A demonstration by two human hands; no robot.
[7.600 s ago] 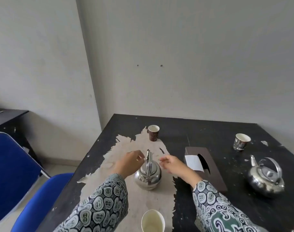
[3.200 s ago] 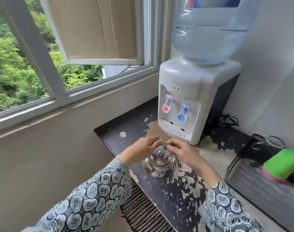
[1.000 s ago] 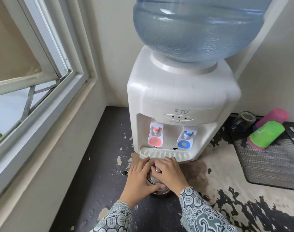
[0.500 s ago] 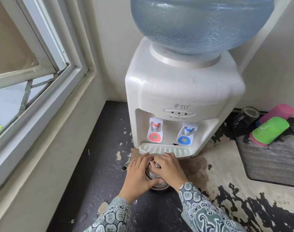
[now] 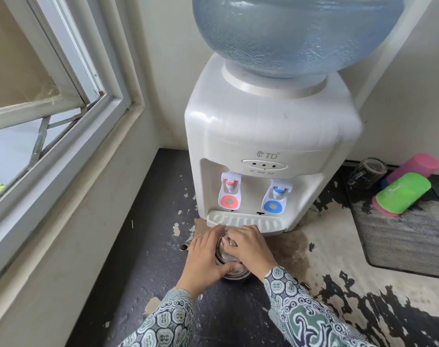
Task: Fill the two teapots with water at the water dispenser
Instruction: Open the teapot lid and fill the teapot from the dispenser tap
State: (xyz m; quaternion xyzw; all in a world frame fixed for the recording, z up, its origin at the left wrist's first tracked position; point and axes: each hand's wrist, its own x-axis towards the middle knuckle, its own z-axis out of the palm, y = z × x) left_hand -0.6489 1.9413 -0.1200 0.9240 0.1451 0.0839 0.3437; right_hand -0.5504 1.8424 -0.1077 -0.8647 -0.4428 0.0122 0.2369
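Nearest, two patterned sleeves (image 5: 168, 319) reach in over the dark, peeling tabletop (image 5: 148, 271). Both hands cover a steel teapot (image 5: 226, 256) that sits on the tabletop just in front of the dispenser (image 5: 268, 136). The left hand (image 5: 203, 261) wraps the pot's left side, fingers curled over its rim and thumb across the front. The right hand (image 5: 251, 249) curls over the top, fingers pinching the lid knob (image 5: 232, 242); the hands hide most of the pot. Its spout (image 5: 183, 247) pokes out to the left of the left hand.

The dispenser's drip tray (image 5: 246, 222) juts out just behind the fingers, touching or nearly touching them. Above it hang the red tap (image 5: 229, 194) and blue tap (image 5: 274, 197), neither over the pot. A big water bottle (image 5: 288, 33) sits on the dispenser.

Right of the dispenser, a black mesh tray (image 5: 401, 241) holds a green cup (image 5: 403, 192) and a pink cup (image 5: 416, 166) lying down, beside a glass mug (image 5: 367, 172). Left of the dispenser is a window (image 5: 50, 108).
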